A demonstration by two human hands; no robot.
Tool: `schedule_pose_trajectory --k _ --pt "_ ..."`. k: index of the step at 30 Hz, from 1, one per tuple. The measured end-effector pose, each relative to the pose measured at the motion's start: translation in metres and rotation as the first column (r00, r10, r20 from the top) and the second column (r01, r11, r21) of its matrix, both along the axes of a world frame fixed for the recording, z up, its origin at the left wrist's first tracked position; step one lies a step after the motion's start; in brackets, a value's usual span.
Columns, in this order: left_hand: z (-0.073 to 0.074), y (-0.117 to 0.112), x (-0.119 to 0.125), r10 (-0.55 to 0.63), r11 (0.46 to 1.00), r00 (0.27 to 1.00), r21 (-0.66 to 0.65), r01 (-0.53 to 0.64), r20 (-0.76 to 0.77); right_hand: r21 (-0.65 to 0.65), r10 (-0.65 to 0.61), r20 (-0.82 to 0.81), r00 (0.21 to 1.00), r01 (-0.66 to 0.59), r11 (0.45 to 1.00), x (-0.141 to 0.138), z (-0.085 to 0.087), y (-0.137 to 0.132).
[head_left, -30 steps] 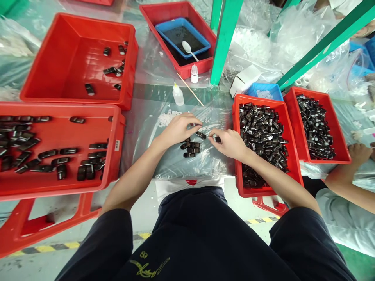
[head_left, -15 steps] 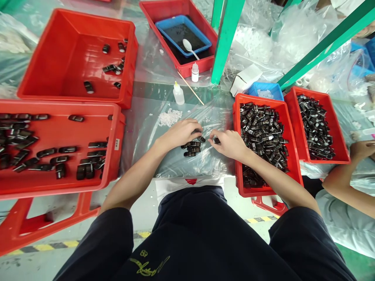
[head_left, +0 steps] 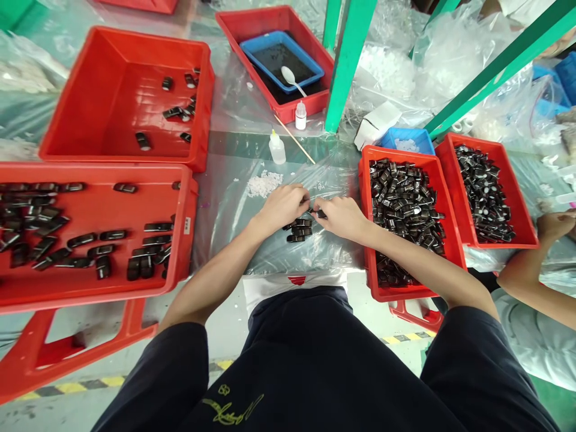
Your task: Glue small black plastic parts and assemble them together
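Observation:
My right hand (head_left: pixel 338 216) pinches a small glossy black part (head_left: pixel 320 213) between thumb and fingers. Close against it on the left, my left hand (head_left: pixel 287 205) has its fingers curled and pressed together; what they hold, if anything, is hidden. The fingertips of both hands nearly meet around the black part. Just below them, a small group of similar black parts (head_left: pixel 299 230) lies on the plastic-covered table. A heap of small white pieces (head_left: pixel 264 183) lies beyond my left hand.
Red bins of black parts stand at left (head_left: pixel 192 240) and right (head_left: pixel 368 240). Ahead are a dropper bottle (head_left: pixel 277 149), a small white bottle (head_left: pixel 300 116), a wooden stick (head_left: pixel 294 139) and a spoon (head_left: pixel 288 75) on a blue tray (head_left: pixel 315 76). A green post (head_left: pixel 346 66) rises behind. A co-worker's arm (head_left: pixel 531 258) is far right.
My hands have come together: the right moved left with its black part, the left slightly right, and the gap between them has nearly closed. The view has shifted a little.

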State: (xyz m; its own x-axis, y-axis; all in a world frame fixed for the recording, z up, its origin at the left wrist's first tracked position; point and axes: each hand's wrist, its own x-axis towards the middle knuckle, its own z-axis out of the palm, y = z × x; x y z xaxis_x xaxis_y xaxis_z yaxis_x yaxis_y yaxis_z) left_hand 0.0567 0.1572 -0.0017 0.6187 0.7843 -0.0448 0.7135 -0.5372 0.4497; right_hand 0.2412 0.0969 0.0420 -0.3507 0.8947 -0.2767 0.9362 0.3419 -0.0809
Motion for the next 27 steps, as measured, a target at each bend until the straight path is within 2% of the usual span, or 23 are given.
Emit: schedule_pose_trajectory --k 6,14,17,19,20,21,23,25,27 --pt "0.005 0.006 -0.006 0.106 0.994 0.986 0.015 -0.109 0.129 -0.018 -0.017 0.059 0.998 0.018 1.0 -0.016 -0.004 0.018" --pt "0.006 0.011 -0.01 0.148 0.987 0.955 0.014 -0.157 0.256 -0.061 -0.007 0.073 0.997 0.011 0.998 -0.028 -0.001 0.028" --pt "0.006 0.011 -0.012 0.152 0.986 0.942 0.026 -0.168 0.3 -0.114 -0.064 -0.031 0.997 0.06 0.992 -0.018 0.003 0.031" --pt "0.007 0.011 -0.013 0.121 0.99 0.951 0.032 -0.136 0.286 -0.131 -0.122 -0.248 0.961 0.092 0.987 -0.007 0.006 0.032" --pt "0.007 0.011 -0.014 0.088 0.994 0.961 0.033 -0.1 0.263 -0.142 -0.147 -0.399 0.905 0.098 0.985 -0.001 0.008 0.032" --pt "0.007 0.011 -0.014 0.046 0.998 0.972 0.031 -0.055 0.232 -0.164 -0.179 -0.551 0.815 0.105 0.981 0.005 0.01 0.031" --pt "0.006 0.01 -0.014 -0.047 0.999 0.986 0.023 0.044 0.161 -0.279 -0.303 -0.764 0.569 0.133 0.951 0.015 0.015 0.026" --pt "0.003 0.009 -0.013 -0.119 0.993 0.988 0.024 0.118 0.093 -0.455 -0.481 -0.81 0.334 0.16 0.876 0.021 0.021 0.017" --pt "0.0 0.009 -0.012 -0.159 0.987 0.986 0.03 0.158 0.045 -0.581 -0.601 -0.781 0.17 0.155 0.799 0.023 0.027 0.006"
